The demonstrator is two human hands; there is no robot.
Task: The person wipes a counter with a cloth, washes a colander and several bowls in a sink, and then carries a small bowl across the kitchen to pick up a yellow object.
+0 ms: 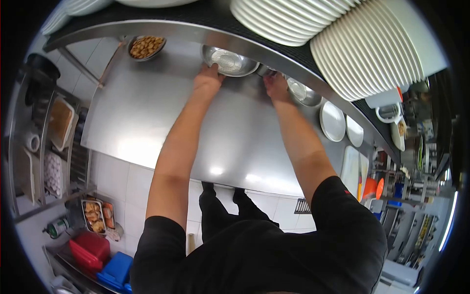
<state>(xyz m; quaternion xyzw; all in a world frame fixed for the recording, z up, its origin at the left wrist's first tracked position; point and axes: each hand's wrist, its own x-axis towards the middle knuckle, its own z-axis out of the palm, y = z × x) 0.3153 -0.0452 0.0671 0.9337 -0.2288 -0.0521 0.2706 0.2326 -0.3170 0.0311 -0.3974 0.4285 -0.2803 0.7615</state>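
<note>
Head-camera footage shows both arms stretched forward across a stainless steel counter (147, 117), under a shelf (274, 46) on which stacks of white plates (362, 44) are kept. The left hand (208, 78) is laid against the near rim of a steel bowl (229, 61), with the fingers curled over the edge so that the bowl is gripped; a pale, mesh-like lining or insert can be seen inside it, though what it is cannot be told. The right hand (276, 85) is closed around a small dark metal container (266, 71), which sits just beside the bowl, between the two hands; most of that container is hidden by the fingers. Just beyond the right hand, to its outer side, a second steel bowl (303, 92) is set, and further out two white plates (333, 121) are laid flat on the counter. Well away from the left hand, to its outer side and at the far edge of the counter, a dish of browned food pieces (146, 47) is placed. Black sleeves are worn on both upper arms.
</note>
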